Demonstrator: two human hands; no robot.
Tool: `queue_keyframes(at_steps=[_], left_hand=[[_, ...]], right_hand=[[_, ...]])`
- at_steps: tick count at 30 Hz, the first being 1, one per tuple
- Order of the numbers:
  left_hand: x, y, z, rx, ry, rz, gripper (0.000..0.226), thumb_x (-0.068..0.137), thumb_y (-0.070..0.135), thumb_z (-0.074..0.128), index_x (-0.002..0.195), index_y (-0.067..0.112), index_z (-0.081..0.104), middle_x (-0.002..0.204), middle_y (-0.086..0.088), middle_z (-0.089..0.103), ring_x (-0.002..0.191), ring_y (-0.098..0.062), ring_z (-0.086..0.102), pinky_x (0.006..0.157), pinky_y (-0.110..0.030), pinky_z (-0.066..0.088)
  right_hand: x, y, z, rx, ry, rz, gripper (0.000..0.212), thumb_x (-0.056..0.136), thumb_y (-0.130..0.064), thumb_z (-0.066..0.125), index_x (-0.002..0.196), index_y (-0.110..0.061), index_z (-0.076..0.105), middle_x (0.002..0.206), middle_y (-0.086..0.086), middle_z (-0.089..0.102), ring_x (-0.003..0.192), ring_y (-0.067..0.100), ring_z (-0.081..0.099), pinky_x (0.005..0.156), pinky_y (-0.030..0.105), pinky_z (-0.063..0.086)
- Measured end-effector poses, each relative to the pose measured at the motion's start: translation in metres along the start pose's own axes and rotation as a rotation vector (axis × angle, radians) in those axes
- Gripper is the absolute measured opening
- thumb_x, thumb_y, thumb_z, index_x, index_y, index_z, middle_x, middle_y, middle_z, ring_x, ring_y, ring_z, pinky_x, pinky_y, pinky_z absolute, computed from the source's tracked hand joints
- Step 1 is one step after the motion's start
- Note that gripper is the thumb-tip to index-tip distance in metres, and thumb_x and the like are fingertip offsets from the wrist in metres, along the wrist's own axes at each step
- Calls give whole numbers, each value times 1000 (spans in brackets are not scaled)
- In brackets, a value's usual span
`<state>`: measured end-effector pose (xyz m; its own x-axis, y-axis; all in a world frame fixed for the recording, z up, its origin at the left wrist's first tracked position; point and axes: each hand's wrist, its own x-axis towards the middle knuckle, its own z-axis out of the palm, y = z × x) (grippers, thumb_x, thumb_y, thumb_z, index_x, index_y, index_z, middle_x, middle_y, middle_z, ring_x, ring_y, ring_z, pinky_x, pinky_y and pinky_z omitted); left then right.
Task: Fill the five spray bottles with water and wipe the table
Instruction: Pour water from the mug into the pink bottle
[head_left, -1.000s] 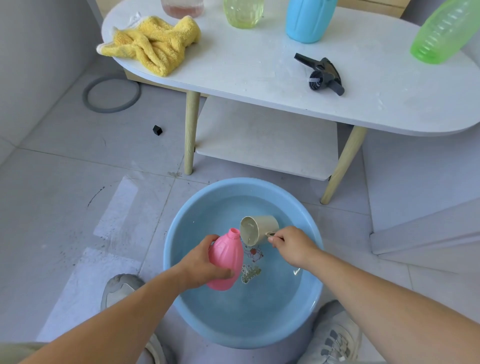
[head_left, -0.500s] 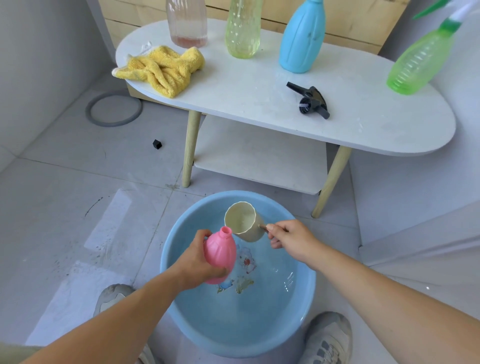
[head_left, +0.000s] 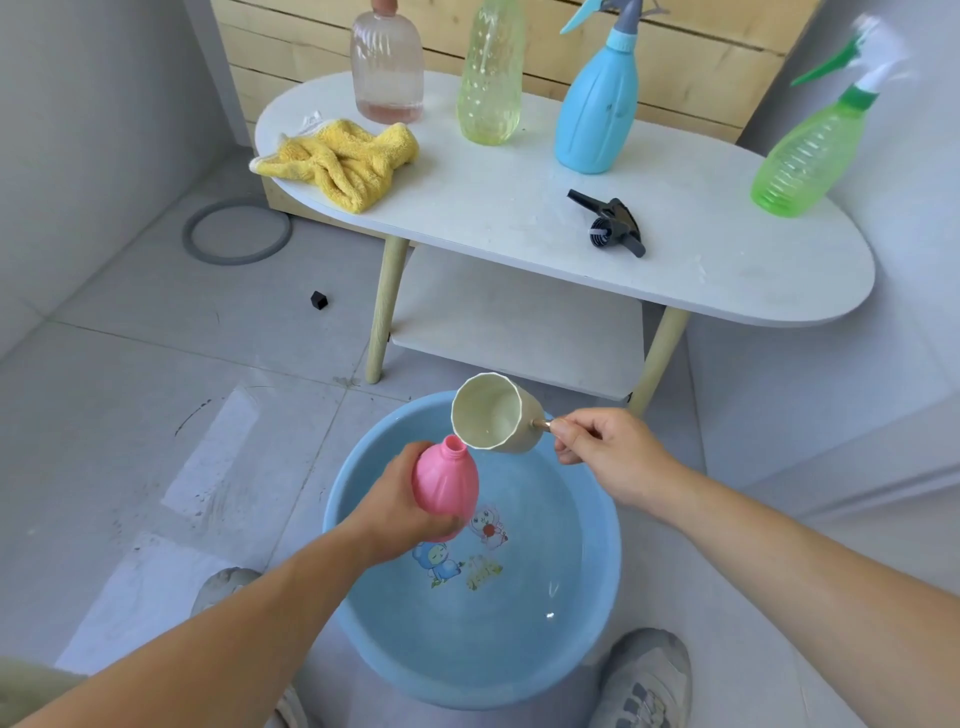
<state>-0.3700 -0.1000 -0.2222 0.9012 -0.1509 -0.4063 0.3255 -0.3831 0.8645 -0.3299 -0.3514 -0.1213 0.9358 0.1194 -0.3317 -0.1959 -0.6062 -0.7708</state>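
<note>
My left hand (head_left: 395, 506) grips an uncapped pink bottle (head_left: 445, 480) over the blue basin (head_left: 602, 545) of water. My right hand (head_left: 605, 452) pinches the handle of a cream scoop cup (head_left: 491, 413), tilted with its rim just above the pink bottle's mouth. On the white table (head_left: 519, 208) stand a clear pinkish bottle (head_left: 387, 67), a yellow-green bottle (head_left: 490, 78), a blue spray bottle (head_left: 597, 109) and a green spray bottle (head_left: 808, 150). A black spray head (head_left: 613, 223) and a yellow cloth (head_left: 343, 161) lie on the table.
The basin sits on the tiled floor between my shoes (head_left: 644, 680). A grey ring (head_left: 236, 234) and a small black cube (head_left: 319, 300) lie on the floor to the left. The table has a lower shelf (head_left: 519, 317) and wooden legs.
Both hands rose from the basin: the cup came up out of the water and now tilts beside the pink bottle's mouth. The camera tipped up, showing more of the table.
</note>
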Motion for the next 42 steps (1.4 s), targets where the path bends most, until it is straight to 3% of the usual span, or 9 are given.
queue_keyframes(at_steps=[2, 8, 12, 16, 21, 24, 29, 37, 42], left_hand=[[-1, 5, 1, -5, 4, 20, 82, 68, 12, 89, 133, 31, 43, 119, 3, 57, 99, -15, 63, 59, -19, 56], [-4, 17, 2, -17, 1, 62, 82, 70, 8, 89, 131, 33, 40, 115, 9, 54, 97, -13, 61, 58, -18, 56], [-3, 21, 2, -28, 4, 74, 81, 70, 9, 89, 130, 33, 40, 117, 8, 54, 98, -13, 61, 58, -20, 57], [-3, 23, 2, -35, 5, 84, 82, 69, 12, 90, 130, 34, 41, 118, 7, 54, 100, -13, 61, 59, -20, 57], [-2, 24, 3, -21, 6, 90, 83, 68, 13, 91, 130, 36, 40, 118, 11, 54, 100, -13, 60, 58, -19, 55], [-1, 24, 3, -23, 3, 89, 84, 68, 13, 91, 131, 36, 40, 117, 11, 54, 99, -13, 61, 58, -19, 55], [0, 22, 3, -29, 7, 83, 84, 68, 13, 91, 130, 35, 40, 118, 8, 54, 100, -15, 61, 59, -20, 56], [2, 20, 3, -46, 21, 72, 85, 67, 14, 92, 129, 37, 39, 118, 10, 54, 102, -14, 60, 63, -22, 57], [3, 19, 3, -48, 17, 70, 85, 68, 13, 92, 130, 37, 39, 117, 12, 53, 102, -15, 60, 61, -20, 56]], right_hand=[[-6, -6, -4, -16, 1, -18, 27, 98, -29, 56, 92, -8, 71, 85, -4, 69, 86, 12, 71, 67, 10, 47], [-15, -16, -12, -96, 41, -71, 26, 98, -30, 56, 96, -11, 73, 93, 9, 72, 92, 25, 68, 84, 35, 51], [-17, -19, -16, -102, 73, -120, 25, 97, -31, 57, 88, -13, 72, 99, 18, 69, 94, 39, 63, 79, 41, 51], [-20, -23, -20, -114, 76, -156, 26, 97, -27, 57, 77, -12, 66, 108, 15, 69, 94, 38, 63, 87, 47, 49], [-20, -25, -20, -122, 68, -188, 25, 97, -23, 58, 78, -10, 67, 109, -5, 69, 92, 21, 64, 87, 33, 48], [-18, -25, -20, -135, 76, -215, 25, 97, -22, 57, 80, -8, 68, 108, 0, 68, 91, 20, 62, 83, 28, 46], [-18, -29, -20, -146, 97, -249, 22, 97, -20, 59, 77, -22, 67, 111, -8, 65, 93, -4, 57, 75, 2, 38], [-18, -30, -22, -181, 106, -284, 26, 96, -22, 60, 74, -35, 63, 118, -6, 62, 95, -6, 58, 77, -1, 36], [-15, -26, -23, -199, 122, -297, 17, 95, -23, 61, 84, -20, 73, 120, -6, 62, 100, -5, 58, 81, 1, 38]])
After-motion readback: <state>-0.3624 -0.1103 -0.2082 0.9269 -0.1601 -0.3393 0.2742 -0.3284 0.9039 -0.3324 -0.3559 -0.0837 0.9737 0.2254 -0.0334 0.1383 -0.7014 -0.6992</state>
